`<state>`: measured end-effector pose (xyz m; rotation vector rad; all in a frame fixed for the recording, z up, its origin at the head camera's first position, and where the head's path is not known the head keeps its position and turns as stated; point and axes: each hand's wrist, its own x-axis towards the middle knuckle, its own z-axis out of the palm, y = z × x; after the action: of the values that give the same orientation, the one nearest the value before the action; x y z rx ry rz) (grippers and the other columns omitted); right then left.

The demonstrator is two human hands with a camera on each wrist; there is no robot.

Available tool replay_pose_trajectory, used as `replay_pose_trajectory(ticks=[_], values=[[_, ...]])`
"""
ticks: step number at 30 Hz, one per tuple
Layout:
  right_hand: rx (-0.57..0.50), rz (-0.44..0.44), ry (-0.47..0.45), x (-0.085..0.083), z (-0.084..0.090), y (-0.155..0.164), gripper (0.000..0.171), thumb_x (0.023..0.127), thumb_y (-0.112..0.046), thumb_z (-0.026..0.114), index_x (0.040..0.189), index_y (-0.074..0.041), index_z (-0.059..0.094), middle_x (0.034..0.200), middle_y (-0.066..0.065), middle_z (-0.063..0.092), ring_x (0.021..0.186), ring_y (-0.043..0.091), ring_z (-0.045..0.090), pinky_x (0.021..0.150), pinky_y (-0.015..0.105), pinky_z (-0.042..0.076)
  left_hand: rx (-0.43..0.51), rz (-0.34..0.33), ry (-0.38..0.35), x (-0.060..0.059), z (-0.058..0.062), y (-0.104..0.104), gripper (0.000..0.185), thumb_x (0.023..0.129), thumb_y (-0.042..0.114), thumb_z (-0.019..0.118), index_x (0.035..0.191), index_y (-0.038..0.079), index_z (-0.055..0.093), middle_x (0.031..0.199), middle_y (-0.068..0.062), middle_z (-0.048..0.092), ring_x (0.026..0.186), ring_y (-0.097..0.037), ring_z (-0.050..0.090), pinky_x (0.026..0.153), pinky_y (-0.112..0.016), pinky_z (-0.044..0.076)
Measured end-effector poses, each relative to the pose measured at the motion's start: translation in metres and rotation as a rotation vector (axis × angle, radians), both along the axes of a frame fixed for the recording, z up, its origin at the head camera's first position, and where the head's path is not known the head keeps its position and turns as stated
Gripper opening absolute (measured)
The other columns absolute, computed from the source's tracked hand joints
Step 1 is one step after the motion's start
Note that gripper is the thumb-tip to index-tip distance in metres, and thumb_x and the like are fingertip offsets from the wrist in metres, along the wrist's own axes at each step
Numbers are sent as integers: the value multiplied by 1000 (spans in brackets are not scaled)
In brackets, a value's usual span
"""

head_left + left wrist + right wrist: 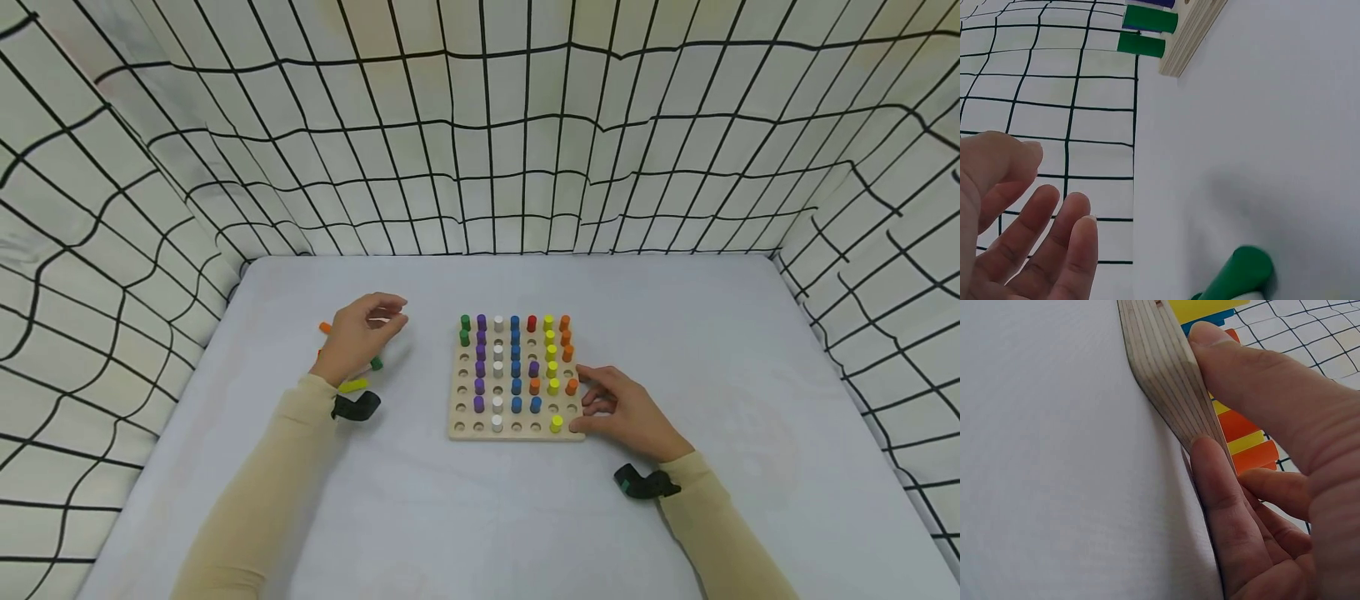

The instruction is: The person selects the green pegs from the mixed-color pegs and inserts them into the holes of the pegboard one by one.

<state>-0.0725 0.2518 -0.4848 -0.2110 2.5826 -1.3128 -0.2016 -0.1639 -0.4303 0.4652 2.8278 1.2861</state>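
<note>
A wooden pegboard [516, 437] lies on the white table, its columns partly filled with purple pegs [481, 352], blue pegs [515, 353], yellow pegs [552, 367] and other colours. My right hand [632, 414] grips the board's right edge; in the right wrist view the thumb [1254, 375] lies over the top face and a finger [1216, 475] presses the layered side. Left of the board, my left hand [360, 335] hovers with loosely bent fingers and nothing between them. Under and beside it lie a loose green peg [377, 363], a yellow peg [353, 386] and an orange peg [325, 327].
Black grid netting [525, 125] over white sheeting stands behind the table [510, 517] and along both sides. A dark wrist device [357, 407] is strapped to the left wrist, and another device [643, 483] to the right.
</note>
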Motion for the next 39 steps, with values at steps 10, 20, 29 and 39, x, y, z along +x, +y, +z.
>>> replay_pose_trajectory(ticks=[10, 20, 29, 39], values=[[6, -1, -10, 0, 1, 1, 90, 81, -35, 89, 155, -9, 45, 118, 7, 60, 98, 13, 68, 94, 25, 61, -130, -53, -90, -8, 11, -32, 33, 103, 13, 58, 136, 6, 62, 132, -19, 67, 124, -34, 64, 108, -52, 55], [8, 2, -6, 0, 0, 1, 91, 81, -37, 89, 156, -9, 45, 120, 6, 60, 98, 13, 68, 94, 25, 62, -262, -150, -178, -6, 3, -46, 41, 100, -2, 59, 139, 10, 61, 134, -17, 66, 124, -34, 63, 112, -52, 52], [5, 1, -8, 0, 1, 1, 91, 81, -36, 89, 156, -9, 45, 119, 6, 60, 98, 12, 68, 95, 25, 62, -263, -169, -218, -2, -2, -48, 44, 98, -2, 64, 140, 11, 61, 137, -17, 65, 126, -34, 63, 112, -52, 53], [6, 6, 1, 0, 2, 0, 90, 82, -36, 89, 156, -9, 45, 119, 6, 60, 98, 12, 68, 94, 26, 62, -300, -176, -210, 0, -3, -51, 42, 98, -1, 65, 138, 10, 62, 134, -15, 68, 123, -33, 65, 110, -52, 54]])
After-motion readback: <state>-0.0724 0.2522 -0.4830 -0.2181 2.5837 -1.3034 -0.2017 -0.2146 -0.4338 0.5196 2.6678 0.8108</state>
